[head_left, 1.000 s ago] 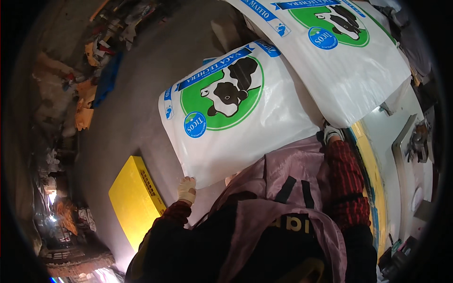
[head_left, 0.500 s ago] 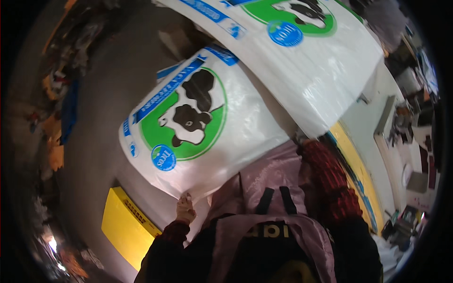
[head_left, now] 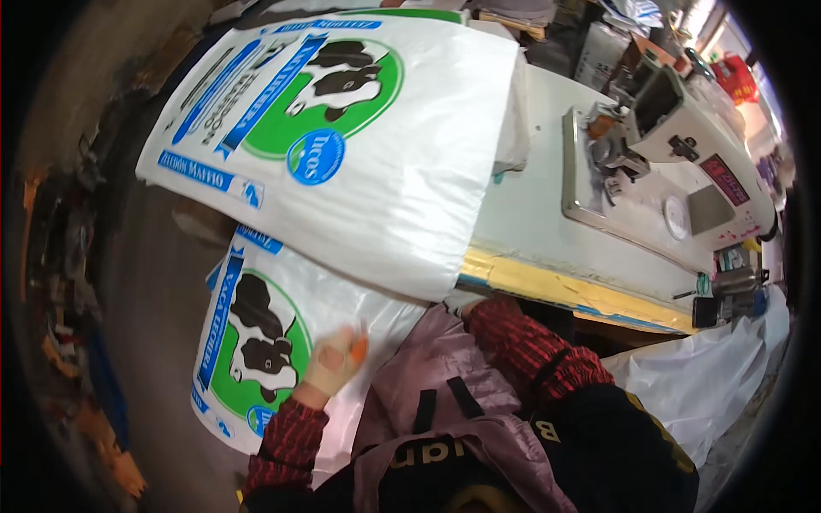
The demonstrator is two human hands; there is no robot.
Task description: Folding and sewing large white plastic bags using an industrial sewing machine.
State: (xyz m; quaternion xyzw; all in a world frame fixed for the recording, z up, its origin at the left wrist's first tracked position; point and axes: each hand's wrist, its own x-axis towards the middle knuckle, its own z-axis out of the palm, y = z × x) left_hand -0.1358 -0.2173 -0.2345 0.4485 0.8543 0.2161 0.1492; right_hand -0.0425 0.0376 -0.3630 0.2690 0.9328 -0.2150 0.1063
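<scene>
A large white woven sack (head_left: 410,201) printed with a cow on a green oval lies over the left end of the worktable and overhangs toward me. Below it, a second sack (head_left: 261,295) with the same print hangs beside my lap, its top partly covered by the first. My left hand (head_left: 332,363) is raised in front of the lower sack. Motion smears its fingers, and an orange patch shows at their tips. At the near corner of the upper sack is my right hand (head_left: 464,301), its fingers mostly hidden by the sack and my sleeve.
An industrial sewing machine (head_left: 684,145) stands on the pale worktable (head_left: 534,205), whose front edge is covered in worn yellow tape (head_left: 564,289). White sheeting (head_left: 701,368) is bunched at the right. A metal bottle (head_left: 740,280) stands near the table's right corner.
My left hand has let go of the lower sack's near corner and risen in front of it. The view has turned right, bringing the sewing machine into sight.
</scene>
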